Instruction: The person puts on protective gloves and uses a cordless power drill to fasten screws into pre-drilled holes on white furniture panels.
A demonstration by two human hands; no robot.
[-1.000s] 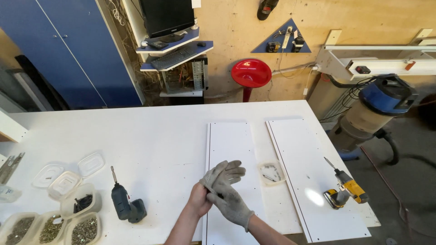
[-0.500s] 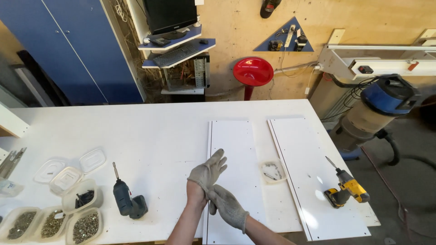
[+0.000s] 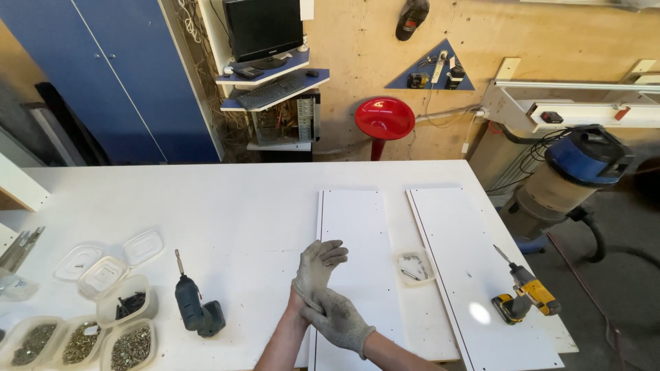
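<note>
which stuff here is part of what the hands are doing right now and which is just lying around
In hand:
- left hand, its grey glove being tugged at the wrist
- right hand, gloved, gripping that wrist

Lying about:
- dark drill
- yellow drill
- two white panels
- small parts tray
- tubs of screws

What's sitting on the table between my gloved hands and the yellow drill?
In the head view, a small clear tub of screws lies between the hands and the yellow drill, on the white panels.
</note>
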